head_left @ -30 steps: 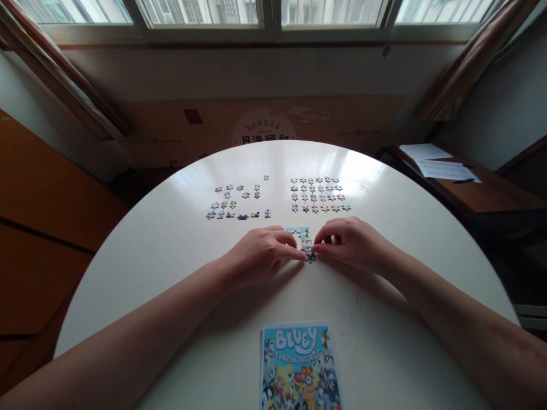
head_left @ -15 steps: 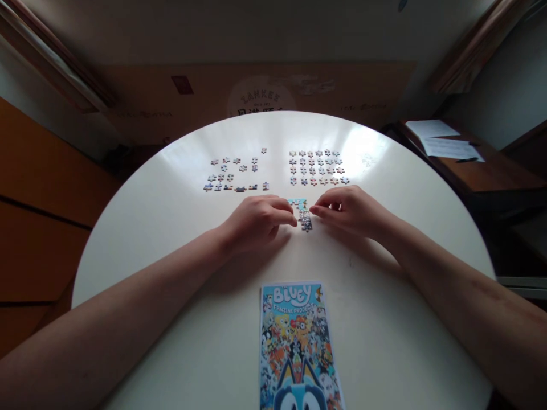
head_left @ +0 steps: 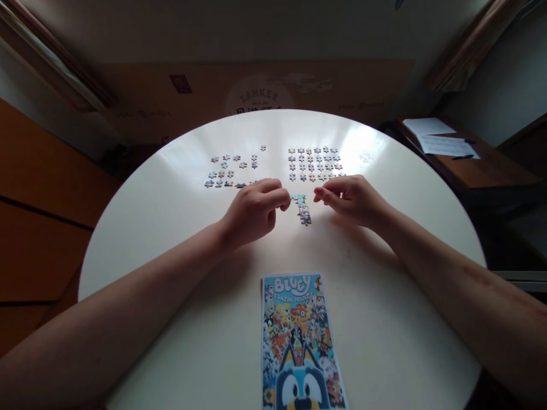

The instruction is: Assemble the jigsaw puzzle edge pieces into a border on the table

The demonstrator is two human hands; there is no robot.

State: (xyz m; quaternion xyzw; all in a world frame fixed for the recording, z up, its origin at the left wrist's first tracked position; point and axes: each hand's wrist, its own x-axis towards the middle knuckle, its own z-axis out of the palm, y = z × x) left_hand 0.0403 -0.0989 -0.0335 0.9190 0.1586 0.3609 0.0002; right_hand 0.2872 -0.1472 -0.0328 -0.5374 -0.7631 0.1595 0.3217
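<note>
A small joined section of jigsaw puzzle (head_left: 304, 213) lies mid-table, light blue at its top and many-coloured below. My left hand (head_left: 260, 208) hovers close to its left side, fingers curled in; whatever they may hold is hidden. On the other side, my right hand (head_left: 352, 196) is just apart from the section, thumb and forefinger drawn together. Anything between those tips is too small to make out. Nearer to me lies the picture sheet (head_left: 299, 336), headed "Bluey Fanzine Project", with a blue dog's head at its bottom.
Loose puzzle pieces (head_left: 315, 163) sit in rows at the back right of the round white table (head_left: 171, 319). More scattered pieces (head_left: 226, 165) lie at the back left, partly behind my left hand. Papers (head_left: 444, 145) and a pen rest on a brown side table.
My left hand has drawn slightly away from the joined section, up and to the left. My right hand has also moved a little up and away. The view has shifted slightly.
</note>
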